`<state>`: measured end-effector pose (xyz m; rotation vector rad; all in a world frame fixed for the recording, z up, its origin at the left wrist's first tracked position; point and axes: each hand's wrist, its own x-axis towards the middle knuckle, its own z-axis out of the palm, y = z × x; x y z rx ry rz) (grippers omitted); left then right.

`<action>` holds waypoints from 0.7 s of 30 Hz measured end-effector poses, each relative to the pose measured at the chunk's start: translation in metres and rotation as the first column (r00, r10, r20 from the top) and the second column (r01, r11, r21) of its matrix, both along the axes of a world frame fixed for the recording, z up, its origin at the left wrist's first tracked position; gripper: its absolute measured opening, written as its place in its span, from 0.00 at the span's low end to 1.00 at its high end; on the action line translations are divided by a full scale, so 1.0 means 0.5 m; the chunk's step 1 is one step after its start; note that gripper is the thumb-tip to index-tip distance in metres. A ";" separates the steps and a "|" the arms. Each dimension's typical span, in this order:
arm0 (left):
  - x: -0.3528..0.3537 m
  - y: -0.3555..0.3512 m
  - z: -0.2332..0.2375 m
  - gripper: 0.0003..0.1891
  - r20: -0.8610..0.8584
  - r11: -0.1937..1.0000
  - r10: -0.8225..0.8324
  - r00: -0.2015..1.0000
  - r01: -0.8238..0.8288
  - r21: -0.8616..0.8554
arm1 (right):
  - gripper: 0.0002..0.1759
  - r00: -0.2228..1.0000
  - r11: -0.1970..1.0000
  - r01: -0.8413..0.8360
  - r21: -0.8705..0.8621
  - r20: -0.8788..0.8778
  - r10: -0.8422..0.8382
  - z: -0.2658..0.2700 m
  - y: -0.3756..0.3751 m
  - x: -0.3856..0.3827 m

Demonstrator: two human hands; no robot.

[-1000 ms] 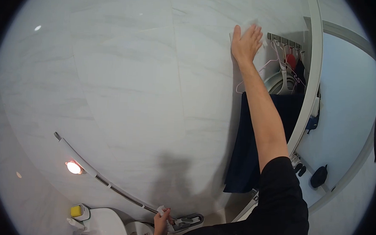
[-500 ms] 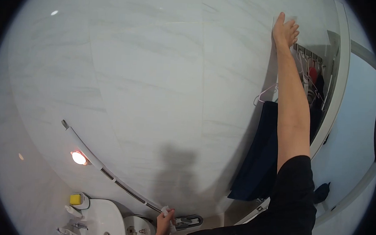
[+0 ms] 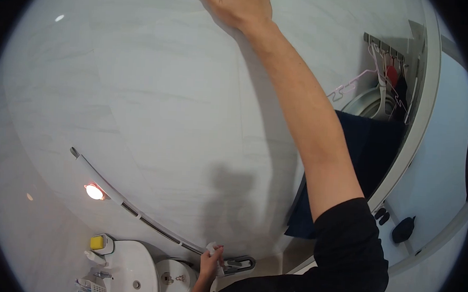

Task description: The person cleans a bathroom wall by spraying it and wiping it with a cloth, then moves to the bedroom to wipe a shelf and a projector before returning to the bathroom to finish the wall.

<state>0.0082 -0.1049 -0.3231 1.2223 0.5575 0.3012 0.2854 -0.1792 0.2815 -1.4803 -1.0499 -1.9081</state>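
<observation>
My right hand lies against the pale marbled wall at the top edge, its thumb stretched out to the left. The top of the frame cuts off its other fingers, and no object shows clearly under the palm. Low in the view, my left hand is closed around a whitish, translucent object, possibly a bottle, beside the end of a long rail.
A hook rack with pink hangers and a basin stands right of my arm, above a dark blue towel. Lower left are a sink, a yellow sponge and a lit lamp. A door frame borders the right.
My right hand has moved left and up along the wall, away from the hook rack, uncovering the hangers and basin. My left hand still grips the whitish object, slightly higher and further right in view.
</observation>
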 end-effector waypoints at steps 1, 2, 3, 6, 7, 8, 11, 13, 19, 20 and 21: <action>-0.001 -0.007 0.002 0.17 -0.002 1.000 -0.004 1.000 0.004 0.010 | 0.46 0.998 0.998 -0.001 0.061 -0.058 0.005 -0.003 -0.004 -0.006; -0.002 -0.012 0.003 0.16 -0.002 1.000 -0.009 1.000 0.009 0.020 | 0.46 0.994 0.993 0.001 0.122 -0.113 0.012 -0.007 -0.010 -0.007; -0.006 -0.017 0.001 0.15 0.016 1.000 -0.002 1.000 0.002 0.009 | 0.46 0.992 0.992 0.003 0.128 -0.124 0.013 -0.015 -0.016 -0.002; -0.031 -0.011 -0.026 0.14 0.014 1.000 0.021 1.000 -0.020 -0.015 | 0.43 0.973 0.934 0.104 0.343 -0.229 -0.024 -0.050 -0.030 0.019; -0.043 -0.009 -0.026 0.14 0.003 1.000 0.021 1.000 -0.021 -0.015 | 0.42 0.971 0.909 0.134 0.395 -0.234 -0.042 -0.072 -0.036 0.034; -0.055 -0.008 -0.024 0.15 0.010 0.999 0.040 0.999 -0.039 -0.006 | 0.42 0.970 0.881 0.164 0.443 -0.236 -0.061 -0.093 -0.043 0.049; -0.084 0.002 -0.033 0.15 0.009 0.996 0.084 0.996 -0.083 -0.037 | 0.39 0.945 0.853 0.222 0.473 -0.320 -0.069 -0.175 -0.076 0.063; -0.098 0.008 -0.044 0.16 0.004 0.991 0.107 0.994 -0.106 -0.082 | 0.42 0.941 0.884 0.174 0.433 -0.337 -0.020 -0.245 -0.085 0.066; -0.080 0.007 -0.043 0.16 -0.052 0.999 0.041 0.998 -0.042 -0.029 | 0.47 0.892 0.926 0.201 0.318 -0.451 -0.039 -0.449 -0.109 0.084; -0.070 0.004 -0.036 0.15 -0.060 1.000 0.010 0.998 -0.010 0.005 | 0.48 0.876 0.935 0.193 0.297 -0.482 -0.028 -0.478 -0.111 0.077; -0.065 -0.002 -0.023 0.15 -0.075 1.000 0.019 0.997 -0.018 0.006 | 0.48 0.869 0.936 0.189 0.296 -0.495 -0.019 -0.509 -0.114 0.072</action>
